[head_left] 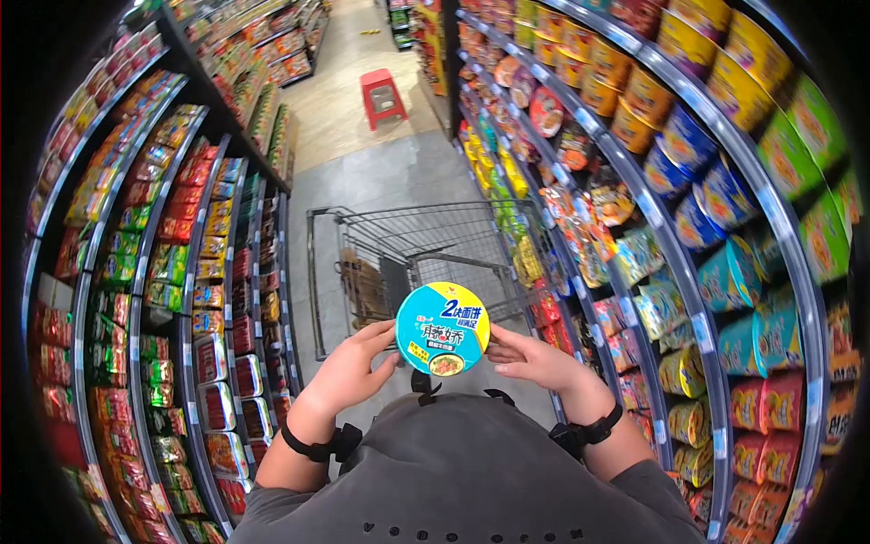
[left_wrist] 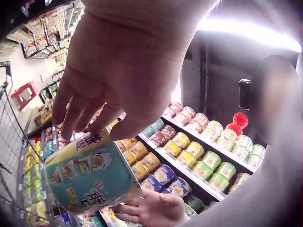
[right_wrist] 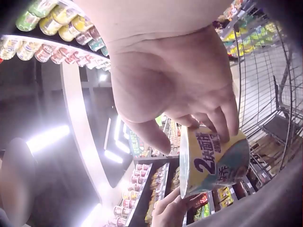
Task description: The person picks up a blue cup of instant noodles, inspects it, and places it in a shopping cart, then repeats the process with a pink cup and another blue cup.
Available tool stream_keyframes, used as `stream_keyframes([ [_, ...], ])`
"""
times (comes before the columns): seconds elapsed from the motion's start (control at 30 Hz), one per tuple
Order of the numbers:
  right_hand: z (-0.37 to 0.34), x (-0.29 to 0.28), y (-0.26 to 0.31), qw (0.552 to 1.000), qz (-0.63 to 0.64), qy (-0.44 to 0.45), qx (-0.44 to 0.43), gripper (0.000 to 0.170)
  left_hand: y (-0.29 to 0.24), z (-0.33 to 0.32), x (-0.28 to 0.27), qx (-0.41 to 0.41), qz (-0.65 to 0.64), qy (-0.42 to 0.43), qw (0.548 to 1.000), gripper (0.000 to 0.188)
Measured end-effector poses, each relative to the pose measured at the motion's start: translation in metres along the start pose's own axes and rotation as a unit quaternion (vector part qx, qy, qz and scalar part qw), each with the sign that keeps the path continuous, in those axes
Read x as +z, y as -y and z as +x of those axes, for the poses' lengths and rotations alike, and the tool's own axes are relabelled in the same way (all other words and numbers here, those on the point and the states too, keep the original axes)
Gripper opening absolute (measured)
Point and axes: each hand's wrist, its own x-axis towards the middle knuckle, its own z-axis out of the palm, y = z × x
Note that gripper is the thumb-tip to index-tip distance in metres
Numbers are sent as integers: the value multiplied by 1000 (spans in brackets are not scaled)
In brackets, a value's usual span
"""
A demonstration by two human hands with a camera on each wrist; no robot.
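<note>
A round instant noodle cup (head_left: pixel 442 330), with a turquoise and yellow lid, is held at chest height between both hands. The left hand (head_left: pixel 353 364) grips its left side and the right hand (head_left: pixel 536 361) grips its right side. In the left wrist view the left hand (left_wrist: pixel 120 71) has its fingers against the tilted cup (left_wrist: pixel 92 175), with the right hand (left_wrist: pixel 156 207) at the far side. In the right wrist view the fingers of the right hand (right_wrist: pixel 175 80) lie on the cup's (right_wrist: pixel 215 158) printed wall; the left hand (right_wrist: pixel 169 212) touches it from below.
A wire shopping cart (head_left: pixel 453 238) stands just ahead, with a brown item (head_left: pixel 361 286) at its left side. Shelves of packets (head_left: pixel 172 272) line the left, and shelves of noodle cups and packets (head_left: pixel 684 145) the right. Farther down the aisle is a red stool (head_left: pixel 383 98).
</note>
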Motion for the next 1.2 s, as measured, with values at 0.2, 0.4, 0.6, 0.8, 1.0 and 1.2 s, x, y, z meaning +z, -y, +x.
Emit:
stream_keyframes([
  [0.2,116,5,-2,997,-7,61,37,88,71,-23,-53,-52,-34,-21,998,46],
  [0.4,195,7,-8,996,56,25,71,83,149,-6,-78,-168,-155,-16,973,51],
  [0.6,229,-3,-34,977,135,-114,119,70,246,37,-35,-183,-430,-28,884,60],
  [0.8,243,-34,-87,938,220,-225,147,66,309,89,38,-243,-469,47,848,59],
  [1.0,266,-85,-159,911,221,-250,244,52,351,134,108,-365,-391,82,841,57],
  [1.2,297,-129,-251,850,219,-261,401,48,395,151,167,-451,-322,110,825,56],
])
